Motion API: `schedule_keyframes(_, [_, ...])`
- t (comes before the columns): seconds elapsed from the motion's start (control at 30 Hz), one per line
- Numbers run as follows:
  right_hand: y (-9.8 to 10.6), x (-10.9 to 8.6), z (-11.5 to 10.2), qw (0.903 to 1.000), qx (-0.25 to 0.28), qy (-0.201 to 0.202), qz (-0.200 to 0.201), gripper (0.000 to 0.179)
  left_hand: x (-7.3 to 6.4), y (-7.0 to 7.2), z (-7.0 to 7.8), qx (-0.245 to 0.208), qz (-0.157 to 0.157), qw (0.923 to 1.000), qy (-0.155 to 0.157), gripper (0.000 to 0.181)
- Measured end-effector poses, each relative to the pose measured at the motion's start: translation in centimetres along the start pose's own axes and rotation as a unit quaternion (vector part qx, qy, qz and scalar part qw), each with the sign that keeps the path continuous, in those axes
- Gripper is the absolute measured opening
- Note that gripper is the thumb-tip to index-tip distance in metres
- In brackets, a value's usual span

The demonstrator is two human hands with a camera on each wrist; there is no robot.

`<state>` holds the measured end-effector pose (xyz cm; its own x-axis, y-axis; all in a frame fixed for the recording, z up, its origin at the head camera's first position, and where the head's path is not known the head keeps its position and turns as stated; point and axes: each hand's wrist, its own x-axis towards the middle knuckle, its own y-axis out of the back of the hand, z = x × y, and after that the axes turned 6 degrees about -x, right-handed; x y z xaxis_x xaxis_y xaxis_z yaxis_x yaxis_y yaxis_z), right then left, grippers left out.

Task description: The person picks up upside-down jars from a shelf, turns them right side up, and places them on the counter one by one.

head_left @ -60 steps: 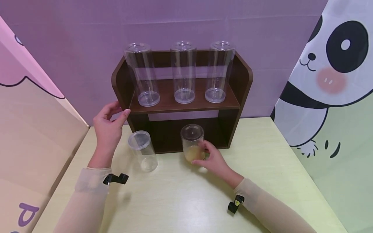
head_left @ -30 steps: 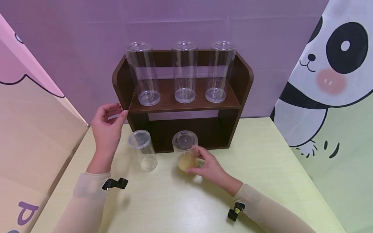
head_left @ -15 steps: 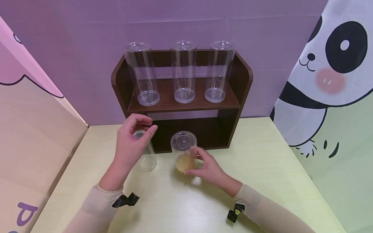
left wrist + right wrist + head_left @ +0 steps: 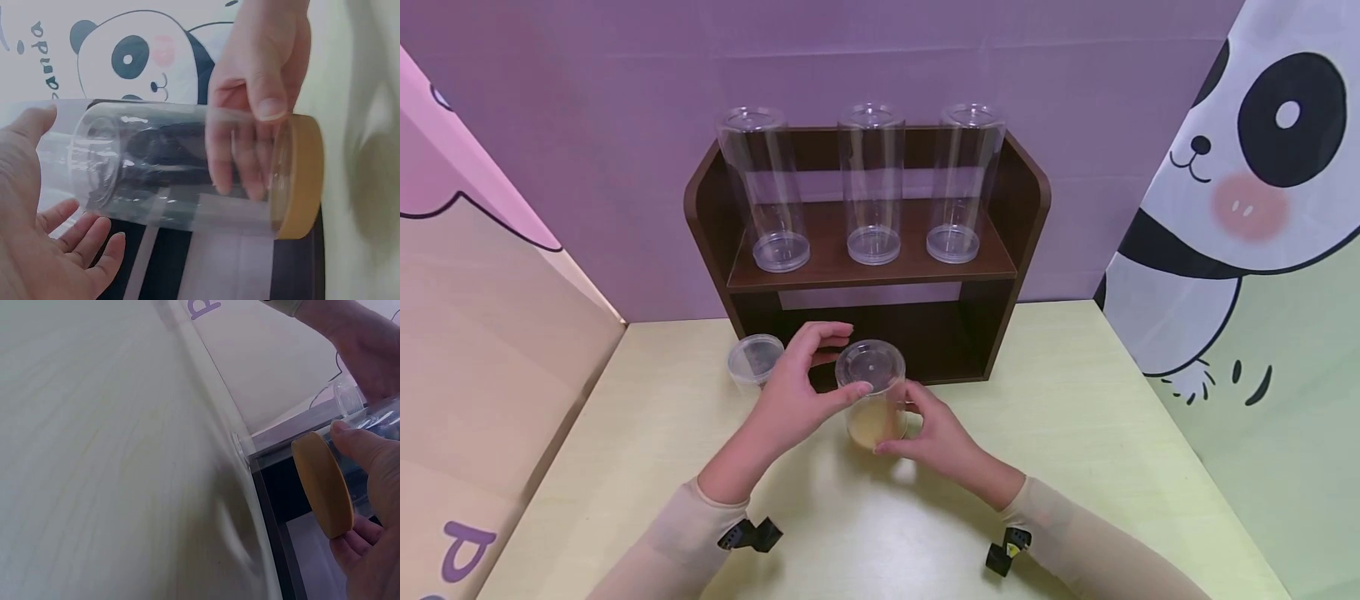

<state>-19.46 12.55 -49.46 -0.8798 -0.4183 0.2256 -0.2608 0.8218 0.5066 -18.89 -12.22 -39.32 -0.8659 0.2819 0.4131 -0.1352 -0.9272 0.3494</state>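
A clear jar (image 4: 874, 408) is held capped end down, just in front of the lower compartment (image 4: 940, 342) of a dark brown rack (image 4: 820, 282). It is raised off the table (image 4: 1075, 400); the underside of its tan cap (image 4: 322, 484) is exposed in the right wrist view. The jar is pinched low down, close to the cap, between the thumb and fingers of the right hand (image 4: 936, 433). The left hand (image 4: 801, 400) is held beside the jar's upper end, its thumb and fingers spread; whether the jar is touched by it cannot be told.

A second jar (image 4: 755, 358) with a pale translucent top is seen near the rack's left front corner, its lower part mostly hidden by the left hand. On the upper shelf, three tall clear tubes (image 4: 871, 187) are set upright in a row, well apart from one another. Both arms are covered by beige sleeves (image 4: 1082, 533), and a small black camera (image 4: 751, 535) is worn at each wrist. The rack is backed by a purple cloth (image 4: 625, 167), and a panda (image 4: 1262, 167) is printed on the panel at the right.
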Motion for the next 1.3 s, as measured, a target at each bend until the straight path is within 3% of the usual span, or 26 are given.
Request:
schedule_keyframes(0.13, [0.0, -0.1, -0.3, 0.9999, -0.006, 0.010, 0.000, 0.076, -0.1, -0.5, -0.3, -0.002, -0.021, 0.9998, 0.003, 0.077])
schedule_keyframes(0.63, [0.1, 0.0, -0.8, 0.9997, -0.014, 0.017, -0.005, 0.080, -0.1, -1.0, -0.6, 0.009, -0.038, 0.9991, 0.017, 0.088])
schedule_keyframes(0.93, [0.2, -0.1, -0.8, 0.9998, -0.015, 0.014, -0.006, 0.085, 0.0, -0.8, -0.5, 0.020, -0.046, 0.9985, 0.019, 0.090])
schedule_keyframes(1.3, [1.8, 0.3, 0.1, 0.9976, -0.033, 0.040, -0.046, 0.088, -0.4, 0.1, -0.7, 0.037, -0.052, 0.9977, 0.025, 0.086])
